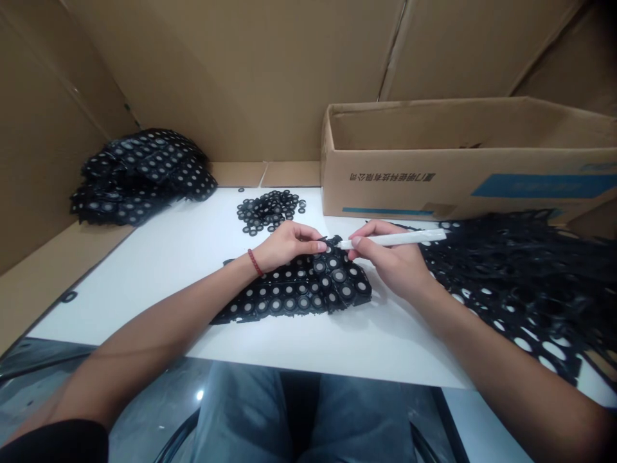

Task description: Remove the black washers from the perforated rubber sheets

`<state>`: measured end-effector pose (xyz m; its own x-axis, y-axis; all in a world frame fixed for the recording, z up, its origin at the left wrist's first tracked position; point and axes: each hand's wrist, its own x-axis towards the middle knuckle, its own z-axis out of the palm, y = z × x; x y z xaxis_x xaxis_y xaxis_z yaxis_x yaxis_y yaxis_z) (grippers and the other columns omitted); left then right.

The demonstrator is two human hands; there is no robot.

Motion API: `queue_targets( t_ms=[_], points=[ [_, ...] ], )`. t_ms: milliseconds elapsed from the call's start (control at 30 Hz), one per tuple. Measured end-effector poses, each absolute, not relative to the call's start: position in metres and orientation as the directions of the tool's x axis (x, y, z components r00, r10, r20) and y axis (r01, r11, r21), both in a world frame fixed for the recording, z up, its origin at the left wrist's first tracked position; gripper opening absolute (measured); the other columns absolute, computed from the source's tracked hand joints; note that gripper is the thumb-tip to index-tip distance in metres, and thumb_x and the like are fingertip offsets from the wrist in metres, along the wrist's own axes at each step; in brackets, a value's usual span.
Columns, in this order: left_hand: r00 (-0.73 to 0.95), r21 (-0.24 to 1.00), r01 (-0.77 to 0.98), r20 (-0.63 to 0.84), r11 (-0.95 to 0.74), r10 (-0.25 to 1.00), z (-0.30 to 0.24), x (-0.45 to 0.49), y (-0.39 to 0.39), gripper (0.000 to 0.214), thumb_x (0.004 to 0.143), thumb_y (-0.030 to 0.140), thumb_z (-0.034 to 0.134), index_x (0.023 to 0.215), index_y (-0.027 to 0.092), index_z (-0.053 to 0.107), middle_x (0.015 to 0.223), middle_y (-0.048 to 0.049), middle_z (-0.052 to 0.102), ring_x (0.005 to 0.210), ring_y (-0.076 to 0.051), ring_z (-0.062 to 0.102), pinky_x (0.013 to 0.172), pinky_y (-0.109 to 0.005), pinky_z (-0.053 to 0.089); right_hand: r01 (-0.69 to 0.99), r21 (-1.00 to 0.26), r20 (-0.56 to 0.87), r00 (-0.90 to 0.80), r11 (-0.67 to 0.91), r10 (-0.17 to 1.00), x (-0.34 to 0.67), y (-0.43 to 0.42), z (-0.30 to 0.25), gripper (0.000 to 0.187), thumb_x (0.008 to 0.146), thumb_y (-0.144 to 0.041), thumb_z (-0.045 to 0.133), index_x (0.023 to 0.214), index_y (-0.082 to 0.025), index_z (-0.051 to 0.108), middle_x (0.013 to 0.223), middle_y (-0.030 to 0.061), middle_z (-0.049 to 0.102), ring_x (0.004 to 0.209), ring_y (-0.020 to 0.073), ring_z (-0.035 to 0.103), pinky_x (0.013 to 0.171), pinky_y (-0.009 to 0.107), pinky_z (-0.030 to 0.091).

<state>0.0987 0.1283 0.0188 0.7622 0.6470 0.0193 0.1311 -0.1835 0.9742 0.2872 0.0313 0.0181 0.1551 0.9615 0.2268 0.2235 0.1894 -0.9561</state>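
Note:
A black rubber sheet (299, 289) studded with round grey-centred rings lies on the white tabletop (183, 257) in front of me. My left hand (289, 244) is closed, pinching the sheet's far edge between thumb and fingers. My right hand (390, 257) grips a white stick-like tool (400, 238) like a pen. The tool's tip touches the sheet right beside my left fingertips. A red bracelet (254, 262) circles my left wrist.
Loose black rings (270, 209) lie in a small heap behind my hands. A stack of full sheets (139, 173) sits far left. Emptied sheets with punched holes (520, 276) pile at right. An open cardboard box (457, 161) stands behind them. Cardboard walls surround the table.

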Motion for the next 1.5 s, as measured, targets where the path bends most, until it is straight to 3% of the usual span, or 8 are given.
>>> queue_targets(
  t_ms=[200,367,567,767,900,1167,1500],
  points=[
    [0.715,0.978,0.081,0.078,-0.193,0.695,0.013,0.100,0.127,0.024,0.066,0.036,0.075,0.069,0.012,0.070,0.071,-0.0027,0.066,0.066,-0.011,0.056,0.067,-0.024,0.044,0.365,-0.910,0.274,0.179,0.195,0.945,0.283,0.027,0.028,0.012,0.076,-0.023,0.062,0.065,-0.021,0.060,0.061,0.0002,0.067,0.063,0.0165,0.059,0.064,0.029,0.044],
    [0.652,0.977,-0.002,0.162,-0.213,0.740,0.006,0.104,0.124,0.020,0.063,0.030,0.078,0.071,0.013,0.072,0.076,-0.0031,0.069,0.070,-0.012,0.059,0.072,-0.025,0.046,0.342,-0.927,0.212,0.130,0.157,0.969,0.280,0.027,0.027,0.014,0.074,-0.021,0.060,0.060,-0.020,0.059,0.057,-0.0006,0.065,0.060,0.0148,0.058,0.062,0.027,0.043],
    [0.656,0.986,0.004,0.122,-0.164,0.745,0.007,0.104,0.121,0.019,0.061,0.028,0.080,0.071,0.013,0.073,0.074,-0.0033,0.070,0.069,-0.012,0.060,0.073,-0.026,0.047,0.313,-0.945,0.132,0.088,0.099,0.987,0.276,0.027,0.028,0.015,0.073,-0.021,0.060,0.058,-0.019,0.059,0.054,-0.0006,0.063,0.055,0.0132,0.055,0.056,0.025,0.041],
    [0.636,0.993,0.003,0.086,-0.114,0.767,0.005,0.104,0.121,0.021,0.063,0.029,0.078,0.074,0.013,0.073,0.075,-0.0039,0.071,0.070,-0.013,0.061,0.073,-0.026,0.048,0.296,-0.948,0.152,0.100,0.116,0.983,0.277,0.027,0.026,0.015,0.074,-0.020,0.059,0.060,-0.019,0.060,0.057,-0.0003,0.064,0.060,0.0141,0.058,0.062,0.026,0.043],
    [0.599,0.996,-0.010,0.079,-0.091,0.797,0.003,0.105,0.120,0.020,0.062,0.029,0.079,0.075,0.014,0.074,0.074,-0.0035,0.071,0.069,-0.012,0.061,0.072,-0.025,0.048,0.238,-0.965,0.148,0.134,0.113,0.980,0.274,0.027,0.024,0.014,0.075,-0.019,0.057,0.062,-0.020,0.056,0.055,-0.0014,0.064,0.058,0.0142,0.057,0.062,0.027,0.043],
    [0.578,0.998,-0.002,0.055,-0.066,0.814,0.004,0.106,0.119,0.024,0.061,0.032,0.080,0.076,0.014,0.074,0.074,-0.0041,0.072,0.067,-0.013,0.061,0.070,-0.026,0.048,-0.029,-0.997,0.062,0.126,0.067,0.990,0.277,0.032,0.010,0.010,0.076,-0.019,0.053,0.067,-0.021,0.055,0.056,-0.0001,0.064,0.062,0.0165,0.058,0.060,0.028,0.042],
    [0.610,0.992,-0.090,-0.011,0.084,0.792,0.004,0.106,0.118,0.020,0.061,0.027,0.080,0.074,0.013,0.074,0.070,-0.0028,0.070,0.064,-0.011,0.060,0.067,-0.024,0.047,0.014,-0.994,0.109,0.146,0.109,0.983,0.274,0.030,0.013,0.010,0.076,-0.019,0.054,0.066,-0.021,0.055,0.055,-0.0010,0.063,0.061,0.0160,0.056,0.062,0.029,0.041]
  ],
)
